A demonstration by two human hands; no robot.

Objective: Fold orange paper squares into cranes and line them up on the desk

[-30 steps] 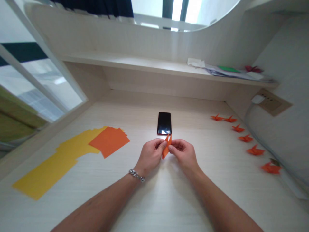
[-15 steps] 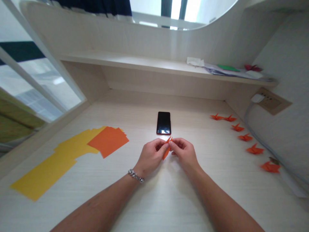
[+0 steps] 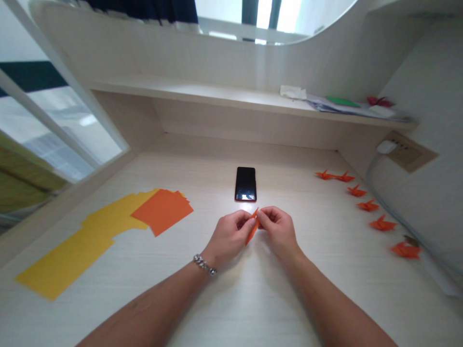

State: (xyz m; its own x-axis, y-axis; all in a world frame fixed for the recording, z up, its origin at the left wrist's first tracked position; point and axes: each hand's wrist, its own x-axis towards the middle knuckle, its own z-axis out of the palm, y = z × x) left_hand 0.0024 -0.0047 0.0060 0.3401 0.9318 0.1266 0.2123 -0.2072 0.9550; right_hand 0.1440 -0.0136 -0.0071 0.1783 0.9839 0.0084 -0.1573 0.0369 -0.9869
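I have left hand [image 3: 228, 236] and right hand [image 3: 280, 230] pinching folded orange paper [image 3: 251, 234], six o'clock from the phone [image 3: 245, 183]: likely light, crease-prone, best edge-held.

The folded orange paper [image 3: 251, 234] (narrow, pointed at its upper tip) slants up rightward, partly covered, in the frame's lower middle.

**Pale Light, Soft Edges**

Even, pale light washes the surface [image 3: 224, 308], glaring whitest in the curved-edged glass [image 3: 224, 24] at top and glinting off the phone [image 3: 245, 182]. Faint shadows lie below the left hand [image 3: 228, 237] and right hand [image 3: 281, 232]. Wide-angle distortion stretches the margins; the nearest orange folded bird [image 3: 405, 250], at right, blurs.
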